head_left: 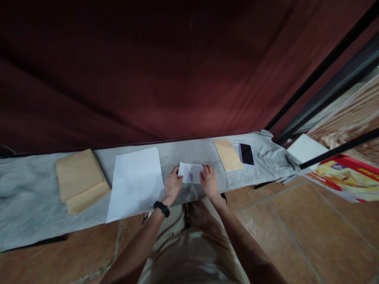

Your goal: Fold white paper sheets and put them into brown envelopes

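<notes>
Small white paper: the piece (192,173) is resting at the table's (29,189) near side, between the large white sheets (136,181) and the single brown envelope (228,154).
Left fingers: the left hand (173,184) is pinching the paper's left end.
Right fingers: the right hand (209,182) is gripping its right end.
Crease risk: uneven pressure from the two hands could be skewing or crumpling so light a piece.
Sheet risk: the large sheets are reaching the front edge beside the left wrist; a brush from the black wristband (161,209) could be dragging them floorward.
Cloth risk: the grey cover is wrinkling at the right end; a tug could be shifting the phone (246,154).
Brown envelopes: the stack (81,179) is lying far left; contents, like the single one's, are not showing.
</notes>
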### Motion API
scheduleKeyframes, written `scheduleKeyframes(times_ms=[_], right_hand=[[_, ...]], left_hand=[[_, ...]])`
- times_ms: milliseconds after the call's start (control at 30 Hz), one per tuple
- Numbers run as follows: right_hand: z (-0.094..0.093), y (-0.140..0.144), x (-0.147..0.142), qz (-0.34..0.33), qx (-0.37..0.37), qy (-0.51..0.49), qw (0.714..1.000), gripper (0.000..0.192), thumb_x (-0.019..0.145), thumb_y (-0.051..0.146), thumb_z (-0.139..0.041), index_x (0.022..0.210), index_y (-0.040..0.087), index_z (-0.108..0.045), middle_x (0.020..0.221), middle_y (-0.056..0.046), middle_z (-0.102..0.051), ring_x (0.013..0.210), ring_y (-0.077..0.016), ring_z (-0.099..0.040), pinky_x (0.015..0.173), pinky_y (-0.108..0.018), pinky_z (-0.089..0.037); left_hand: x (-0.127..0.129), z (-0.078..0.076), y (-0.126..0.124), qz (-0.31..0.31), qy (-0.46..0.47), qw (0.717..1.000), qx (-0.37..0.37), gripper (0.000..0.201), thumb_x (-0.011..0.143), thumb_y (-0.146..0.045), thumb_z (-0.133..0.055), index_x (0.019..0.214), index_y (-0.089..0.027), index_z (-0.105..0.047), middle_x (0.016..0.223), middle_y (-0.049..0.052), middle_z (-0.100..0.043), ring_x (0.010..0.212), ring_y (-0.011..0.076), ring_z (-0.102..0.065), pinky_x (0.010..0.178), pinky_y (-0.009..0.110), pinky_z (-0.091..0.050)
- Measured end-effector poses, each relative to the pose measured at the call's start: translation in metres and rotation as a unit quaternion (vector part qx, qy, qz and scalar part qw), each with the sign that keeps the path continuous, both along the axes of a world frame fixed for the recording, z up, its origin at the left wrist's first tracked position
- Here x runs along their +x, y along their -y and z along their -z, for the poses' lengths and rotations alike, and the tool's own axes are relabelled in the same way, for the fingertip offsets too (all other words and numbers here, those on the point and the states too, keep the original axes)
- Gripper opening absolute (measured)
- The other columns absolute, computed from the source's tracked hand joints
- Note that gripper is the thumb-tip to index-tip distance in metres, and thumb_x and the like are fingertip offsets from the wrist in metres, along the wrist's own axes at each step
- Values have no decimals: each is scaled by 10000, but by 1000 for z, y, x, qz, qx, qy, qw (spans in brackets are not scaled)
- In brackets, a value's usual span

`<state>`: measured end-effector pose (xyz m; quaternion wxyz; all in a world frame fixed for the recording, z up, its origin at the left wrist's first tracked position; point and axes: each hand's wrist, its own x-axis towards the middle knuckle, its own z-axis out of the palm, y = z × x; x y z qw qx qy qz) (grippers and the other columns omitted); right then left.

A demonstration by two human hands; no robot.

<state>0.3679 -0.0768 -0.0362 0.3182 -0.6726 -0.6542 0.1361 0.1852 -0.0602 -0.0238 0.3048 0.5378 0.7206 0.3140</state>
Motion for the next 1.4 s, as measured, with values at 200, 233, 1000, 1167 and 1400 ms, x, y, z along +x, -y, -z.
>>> scheduleKeyframes(times_ms=[200,233,1000,1167,1400], right_hand=[[11,3,-36,-137,-3,104,985,465,1061,303,-395,1484,169,-533,1555,-135,-511,1458,-257,-440,1216,-474,-334],[13,5,-38,-139,-7,119,983,475,1066,325,-393,1494,168,-524,1578,-129,-483,1474,-262,-419,1230,-477,-307],[25,8,16,-79,-12,152,985,562,1057,320,-350,1573,101,-392,1625,-158,-393,1503,-296,-371,1245,-513,-226],[26,9,26,-68,-22,159,985,559,1063,323,-335,1573,100,-394,1631,-146,-384,1500,-312,-374,1241,-526,-225],[25,9,31,-70,-30,157,985,564,1045,300,-357,1579,123,-390,1626,-147,-394,1508,-303,-360,1235,-541,-228]], left_hand=[[-2,-3,9,20,-66,998,-10,439,827,-226,-686,1266,-209,-660,909,101,-765,892,301,-736,889,406,-556],[-1,-5,12,34,-102,994,-12,441,859,-243,-656,1297,-193,-642,962,127,-764,935,318,-733,912,430,-550],[42,29,17,203,-248,939,124,621,1028,-338,-342,1592,-78,-320,1661,176,-308,1575,270,-218,1281,498,-183],[35,29,20,180,-274,937,118,634,1023,-323,-348,1589,-40,-307,1658,193,-305,1579,275,-198,1282,494,-182],[18,27,29,160,-282,939,113,638,1014,-335,-375,1583,-50,-331,1648,195,-325,1560,291,-263,1275,498,-212]])
